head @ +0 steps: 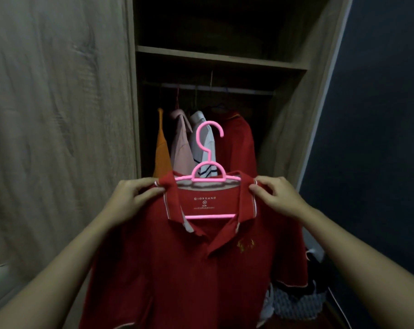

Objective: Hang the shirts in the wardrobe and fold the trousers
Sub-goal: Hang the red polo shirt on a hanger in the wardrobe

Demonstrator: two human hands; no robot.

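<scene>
The dim wardrobe (221, 58) stood open, its rail (244, 90) above and beyond the pink hanger (209, 176) hook. Fingers of the left hand (130, 200) and right hand (279, 198) pinched the red shirt (177, 269) at its collar ends, the hanger level between them.

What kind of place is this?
Probably a home bedroom: an open wooden wardrobe with shirts hanging from its rail, a red polo shirt on a pink hanger held before it, and a heap of clothes low on the right.
</scene>
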